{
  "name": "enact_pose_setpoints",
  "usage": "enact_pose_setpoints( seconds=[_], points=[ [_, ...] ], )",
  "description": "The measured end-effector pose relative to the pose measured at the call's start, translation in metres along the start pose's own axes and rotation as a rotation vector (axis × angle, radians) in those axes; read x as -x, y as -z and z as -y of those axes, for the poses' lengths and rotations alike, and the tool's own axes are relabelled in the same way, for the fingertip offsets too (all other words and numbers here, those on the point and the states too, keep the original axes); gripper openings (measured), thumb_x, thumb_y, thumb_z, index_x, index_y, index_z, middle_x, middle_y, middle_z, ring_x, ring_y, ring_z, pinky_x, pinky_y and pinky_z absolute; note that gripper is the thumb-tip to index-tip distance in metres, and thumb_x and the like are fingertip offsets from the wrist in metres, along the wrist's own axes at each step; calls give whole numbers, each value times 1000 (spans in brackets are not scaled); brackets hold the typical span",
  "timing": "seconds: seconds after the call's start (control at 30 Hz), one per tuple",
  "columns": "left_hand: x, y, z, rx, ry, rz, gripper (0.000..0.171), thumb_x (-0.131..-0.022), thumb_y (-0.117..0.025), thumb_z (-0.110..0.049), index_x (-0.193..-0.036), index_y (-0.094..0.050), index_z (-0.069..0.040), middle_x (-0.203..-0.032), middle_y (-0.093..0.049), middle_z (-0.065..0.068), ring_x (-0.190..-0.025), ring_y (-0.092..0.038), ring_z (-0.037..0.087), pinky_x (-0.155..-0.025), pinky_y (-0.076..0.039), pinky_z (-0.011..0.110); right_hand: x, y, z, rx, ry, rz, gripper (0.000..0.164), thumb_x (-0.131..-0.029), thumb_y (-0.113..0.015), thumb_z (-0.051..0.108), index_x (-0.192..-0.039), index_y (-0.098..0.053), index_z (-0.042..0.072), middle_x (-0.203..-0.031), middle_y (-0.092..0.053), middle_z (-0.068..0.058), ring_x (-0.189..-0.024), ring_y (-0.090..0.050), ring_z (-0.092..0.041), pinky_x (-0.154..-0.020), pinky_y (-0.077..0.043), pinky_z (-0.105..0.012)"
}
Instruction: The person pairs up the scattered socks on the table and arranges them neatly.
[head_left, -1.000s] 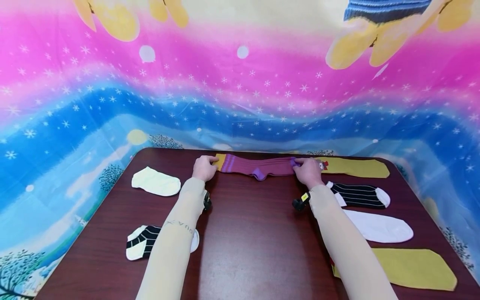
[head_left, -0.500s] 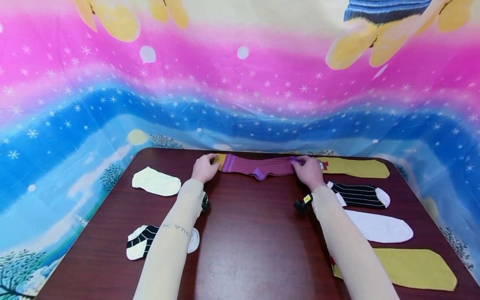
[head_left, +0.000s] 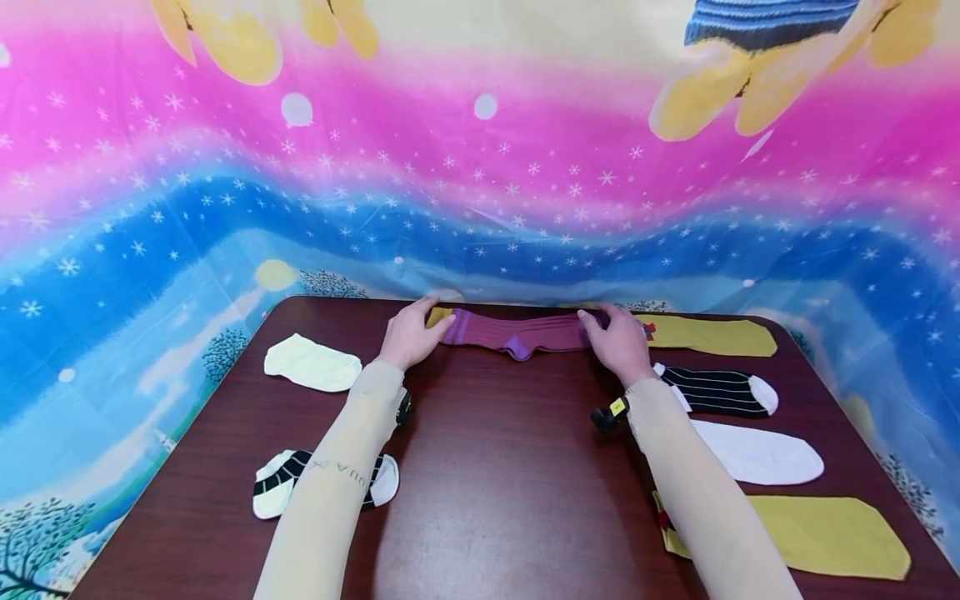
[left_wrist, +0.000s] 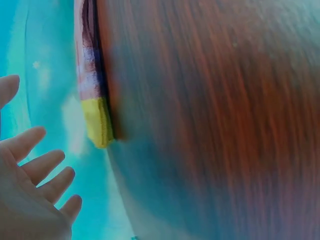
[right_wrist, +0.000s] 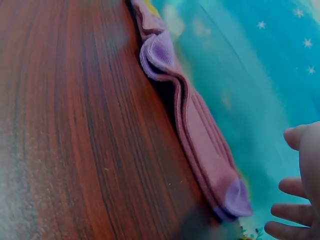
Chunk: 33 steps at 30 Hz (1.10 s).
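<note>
A long purplish-pink sock (head_left: pixel 495 331) with purple heel and toe and a yellow cuff lies flat along the table's back edge. My left hand (head_left: pixel 409 335) is at its yellow cuff (left_wrist: pixel 98 121); in the left wrist view the fingers (left_wrist: pixel 50 167) are spread and apart from the sock. Near the purple toe (right_wrist: pixel 235 200) is my right hand (head_left: pixel 619 343), which partly covers that end in the head view. Its fingers (right_wrist: pixel 292 214) are spread in the right wrist view, with nothing between them and the thumb.
On the right lie a mustard sock (head_left: pixel 712 336), a black striped sock (head_left: pixel 716 392), a white sock (head_left: pixel 761 454) and another mustard sock (head_left: pixel 832 533). At left are a cream sock (head_left: pixel 311 363) and a black-and-white sock (head_left: pixel 273 486). A printed cloth (head_left: pixel 480 183) hangs behind.
Both hands held the ends of the long sock earlier; now their fingers have opened and let go. The arms have shifted slightly outward. The sock lies in the same place.
</note>
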<state>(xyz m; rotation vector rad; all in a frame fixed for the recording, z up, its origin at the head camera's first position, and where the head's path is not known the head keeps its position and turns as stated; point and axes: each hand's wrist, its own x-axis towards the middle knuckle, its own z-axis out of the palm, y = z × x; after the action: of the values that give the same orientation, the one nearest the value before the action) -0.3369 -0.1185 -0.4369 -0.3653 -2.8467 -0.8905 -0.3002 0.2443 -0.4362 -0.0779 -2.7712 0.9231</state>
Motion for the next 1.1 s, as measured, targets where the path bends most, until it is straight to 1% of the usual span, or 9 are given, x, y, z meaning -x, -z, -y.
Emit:
enact_pose_setpoints(
  seconds=[0.1,0.23,0.43,0.53,0.7,0.83,1.1],
  points=[
    [2,3,-3,-41,-32,-3,69,-101,-54,-53,-154,-46,-9,-158,-40,15,-144,-35,35,-115,-25,54,3,3,5,43,33,13,79,-102,-44,63,-152,-44,1,-153,-41,-26,-140,-35,-47,-112,-23,-65],
    [6,8,-9,-74,-58,6,74,-101,-50,-59,-155,-43,-9,-160,-34,18,-147,-30,36,-117,-19,55,6,5,12,99,64,33,88,-100,-39,70,-155,-38,2,-158,-34,-25,-144,-30,-47,-112,-19,-68],
    [13,15,-17,-119,-83,28,85,-98,-46,-68,-161,-32,-13,-165,-24,15,-151,-20,35,-119,-10,57,13,6,21,157,85,42,97,-96,-34,78,-159,-31,5,-163,-23,-25,-147,-22,-47,-112,-17,-69],
    [17,20,-19,-143,-86,44,89,-97,-45,-71,-162,-27,-14,-167,-19,14,-152,-15,35,-119,-6,58,15,6,24,184,98,34,100,-93,-33,81,-160,-30,7,-164,-21,-24,-147,-20,-47,-112,-15,-70],
    [23,25,-22,-208,-85,67,94,-94,-42,-76,-164,-21,-17,-169,-11,11,-153,-8,34,-118,-1,59,20,4,29,224,122,23,104,-90,-34,84,-161,-29,8,-164,-20,-24,-148,-19,-46,-111,-14,-72],
    [29,30,-25,-261,-97,65,97,-92,-40,-80,-165,-17,-20,-169,-9,10,-154,-5,32,-118,0,60,24,3,32,252,143,15,106,-89,-35,86,-161,-29,9,-164,-20,-23,-149,-18,-45,-111,-14,-71],
    [39,40,-30,-296,-123,58,99,-91,-42,-81,-165,-13,-23,-170,-6,6,-154,-2,28,-118,1,59,31,2,41,249,173,8,107,-86,-40,86,-161,-30,10,-164,-21,-22,-150,-15,-42,-112,-13,-70]
  ],
)
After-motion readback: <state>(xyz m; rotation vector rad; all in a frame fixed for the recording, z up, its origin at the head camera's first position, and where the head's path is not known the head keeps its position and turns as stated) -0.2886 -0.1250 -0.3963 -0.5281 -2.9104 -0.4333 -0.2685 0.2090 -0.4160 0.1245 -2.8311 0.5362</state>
